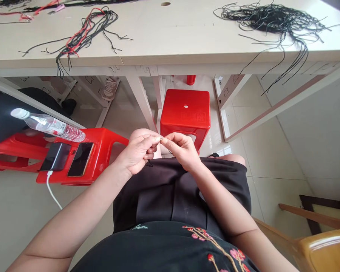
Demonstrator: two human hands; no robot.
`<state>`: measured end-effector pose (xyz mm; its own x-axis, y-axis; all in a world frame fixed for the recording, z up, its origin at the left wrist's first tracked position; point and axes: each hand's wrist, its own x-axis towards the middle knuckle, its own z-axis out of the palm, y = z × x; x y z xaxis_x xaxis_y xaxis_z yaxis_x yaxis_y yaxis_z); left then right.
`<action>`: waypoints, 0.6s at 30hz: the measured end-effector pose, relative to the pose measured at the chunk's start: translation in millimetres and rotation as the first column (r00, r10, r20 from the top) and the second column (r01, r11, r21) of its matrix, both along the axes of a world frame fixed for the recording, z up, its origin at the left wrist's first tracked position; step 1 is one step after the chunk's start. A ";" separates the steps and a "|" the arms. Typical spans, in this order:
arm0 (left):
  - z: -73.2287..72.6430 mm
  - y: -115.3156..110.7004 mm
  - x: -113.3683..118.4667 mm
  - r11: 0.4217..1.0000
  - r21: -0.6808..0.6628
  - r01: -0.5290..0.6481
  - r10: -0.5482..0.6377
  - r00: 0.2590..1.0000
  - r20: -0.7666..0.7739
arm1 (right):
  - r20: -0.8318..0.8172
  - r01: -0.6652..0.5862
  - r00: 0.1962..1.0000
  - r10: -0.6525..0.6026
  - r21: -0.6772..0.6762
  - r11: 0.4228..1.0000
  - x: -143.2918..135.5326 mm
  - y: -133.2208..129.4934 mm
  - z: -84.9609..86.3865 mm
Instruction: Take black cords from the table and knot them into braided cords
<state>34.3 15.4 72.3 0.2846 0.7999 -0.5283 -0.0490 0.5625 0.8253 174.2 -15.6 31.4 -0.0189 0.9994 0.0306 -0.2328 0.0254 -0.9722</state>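
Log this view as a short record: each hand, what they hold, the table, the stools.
Left hand: fingertips pinched, close to the right hand's
Right hand: thumb and forefinger pinched
Held: thin dark cord, mostly hidden by the fingers
Table, left: black-and-red cord bundle; small pink-handled tool
Table, right: black cord tangle, strands hanging over the edge
Left red plastic stool: white-capped clear bottle, smartphone, dark device with white cable
Middle red plastic stool: beyond the hands
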 end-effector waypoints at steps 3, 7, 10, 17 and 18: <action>-1.5 -1.9 1.0 0.995 0.069 0.077 -0.072 0.994 -0.078 | 0.018 0.081 0.997 -0.081 0.013 0.997 4.2 0.1 -0.2; -6.6 -3.9 2.8 0.978 0.091 0.188 -0.173 0.973 -0.151 | 0.143 0.158 0.974 -0.177 0.131 0.979 5.8 -0.9 -0.2; -7.8 -4.6 3.1 0.973 0.087 0.215 -0.200 0.968 -0.154 | 0.210 0.153 0.957 -0.198 0.213 0.965 5.5 -2.1 -2.2; -0.7 -5.6 6.2 0.994 0.064 0.092 -0.090 0.995 -0.037 | 0.152 0.011 0.988 -0.032 0.138 0.990 13.8 -2.5 -11.0; -0.3 -5.6 7.4 0.993 0.078 0.090 -0.089 0.996 -0.022 | 0.169 -0.022 0.986 -0.002 0.140 0.990 14.7 -2.9 -10.6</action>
<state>41.7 9.8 72.0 0.3477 0.8110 -0.4704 0.0142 0.4971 0.8676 188.9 -18.5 20.8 -0.0454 0.9849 0.1669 -0.0667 0.1637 -0.9843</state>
